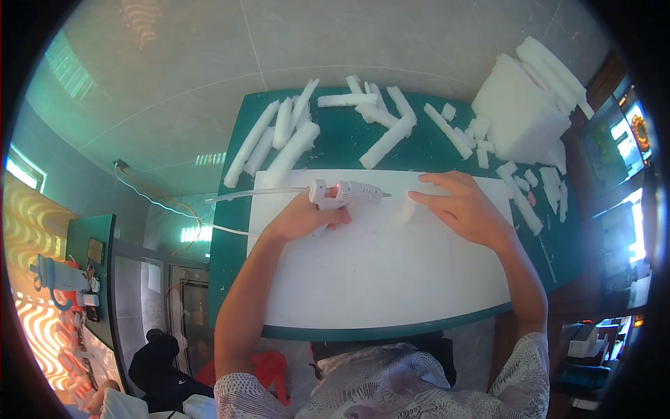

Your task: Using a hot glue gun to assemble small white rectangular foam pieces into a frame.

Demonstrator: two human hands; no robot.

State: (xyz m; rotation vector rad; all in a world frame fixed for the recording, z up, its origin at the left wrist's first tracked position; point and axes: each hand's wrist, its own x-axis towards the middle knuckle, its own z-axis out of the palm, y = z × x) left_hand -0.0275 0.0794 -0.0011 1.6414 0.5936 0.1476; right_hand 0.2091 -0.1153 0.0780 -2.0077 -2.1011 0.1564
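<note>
Head view | left hand (pixel 296 218): fingers grasping white glue gun (pixel 356 193), nozzle toward right hand (pixel 464 207) | glue gun: over white sheet (pixel 384 279) on green tabletop (pixel 230 272) | right hand: fingers extended at pale piece (pixel 405 211), cannot tell whether gripping | beyond: foam strips (pixel 293 151), foam block (pixel 516 112)

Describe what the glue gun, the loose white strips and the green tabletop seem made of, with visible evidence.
Glue gun: probably hard plastic, given its smooth, moulded-looking white body. Loose white strips: likely matte foam, judging by rough, uneven edges. Green tabletop: smooth, evenly coloured; perhaps laminate or a mat.
</note>
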